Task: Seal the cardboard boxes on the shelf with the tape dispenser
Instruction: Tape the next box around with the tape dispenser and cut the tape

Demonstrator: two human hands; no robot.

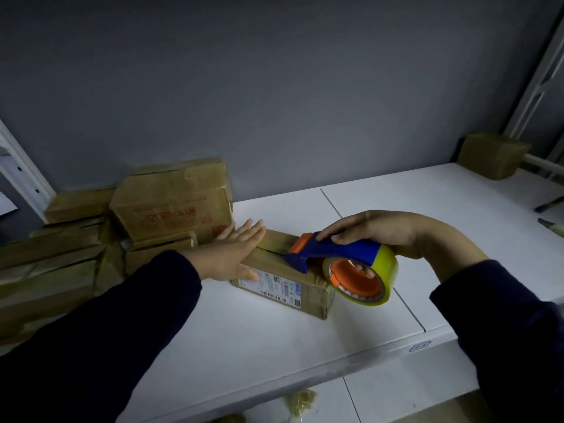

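Much of the cardboard box is covered. The left hand lies across the left end of its top and the tape dispenser crosses the right end, so only a short stretch of the top seam shows between them. The print on the white label on its near side is too small to read. The box sits on the white shelf, near the front edge and just right of a stack of taped boxes. Its labelled side faces the viewer and runs left to right, the right end slanting toward the front edge. The left hand is flat, fingers straight and close together, pointing away toward the stack, with the thumb lying over the label's upper edge. The right hand grips the dispenser's blue handle from above, fingers curled over it, and a few fingertips show inside the orange core of the tape roll; the rest of that grip is hidden by the handle. The dispenser's long axis lies roughly along the box — orange-tipped nose pointing left toward the left hand, yellowish roll at the right end hanging past the box's right corner. Its blue foot touches the box top. Whether tape is stuck down under it cannot be made out. A small box stands at the shelf's far right corner, and dark objects at the right edge are cut off — what they are is unclear.
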